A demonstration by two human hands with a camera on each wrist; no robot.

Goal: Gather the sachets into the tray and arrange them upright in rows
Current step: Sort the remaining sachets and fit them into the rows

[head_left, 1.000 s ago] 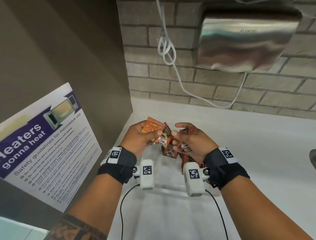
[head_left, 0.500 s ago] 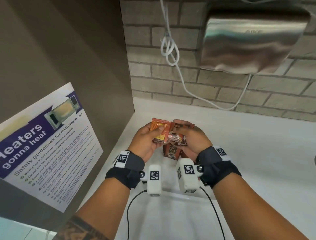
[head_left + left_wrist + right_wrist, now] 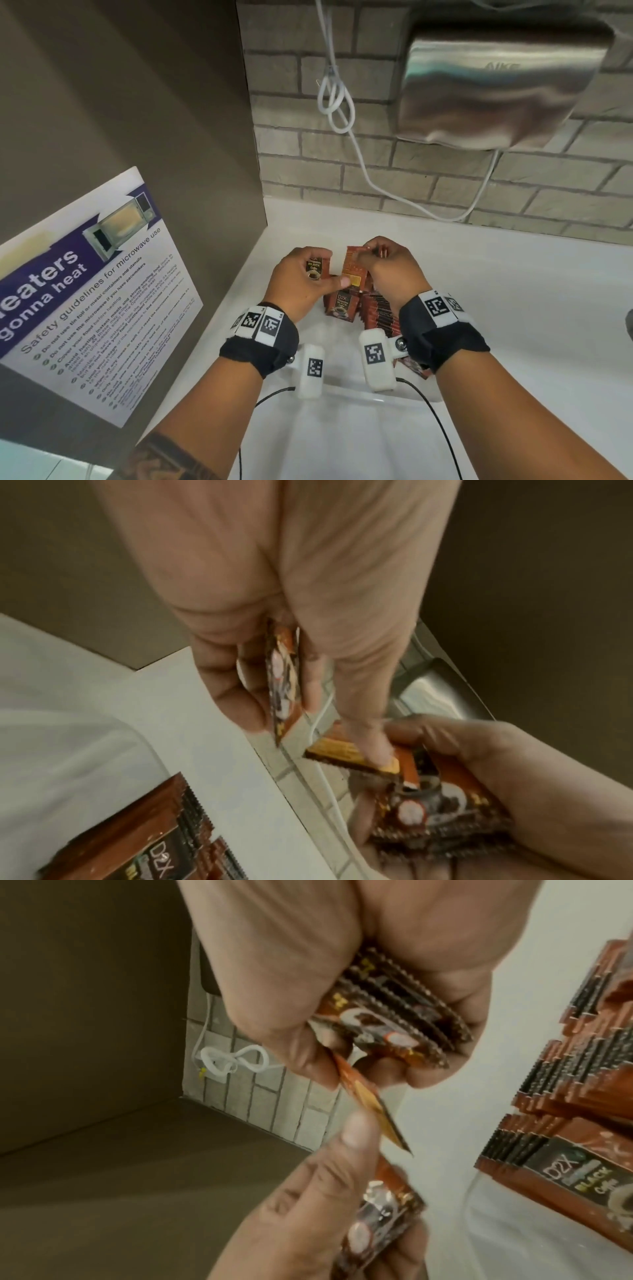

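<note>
My left hand (image 3: 310, 275) holds one brown sachet (image 3: 315, 269) upright between its fingers, seen edge-on in the left wrist view as the sachet (image 3: 285, 685). Its thumb presses on an orange-backed sachet (image 3: 354, 270) that sticks out of the bundle in my right hand (image 3: 378, 260). The right hand grips a bundle of several sachets (image 3: 394, 1026) and pinches the orange-backed sachet (image 3: 366, 1102). Both hands hover over the clear tray (image 3: 411, 397). Sachets stand upright in rows (image 3: 378, 317) in the tray, the front one (image 3: 342, 308) facing me.
The tray stands on a white counter (image 3: 513, 308) in a corner. A brown panel with a microwave poster (image 3: 85, 291) closes the left side. A brick wall at the back carries a steel hand dryer (image 3: 496, 78) and a looped white cable (image 3: 334, 99).
The two hands have drawn a little apart. The left hand now holds a sachet of its own in its fingers, with only its thumb on the orange-backed one.
</note>
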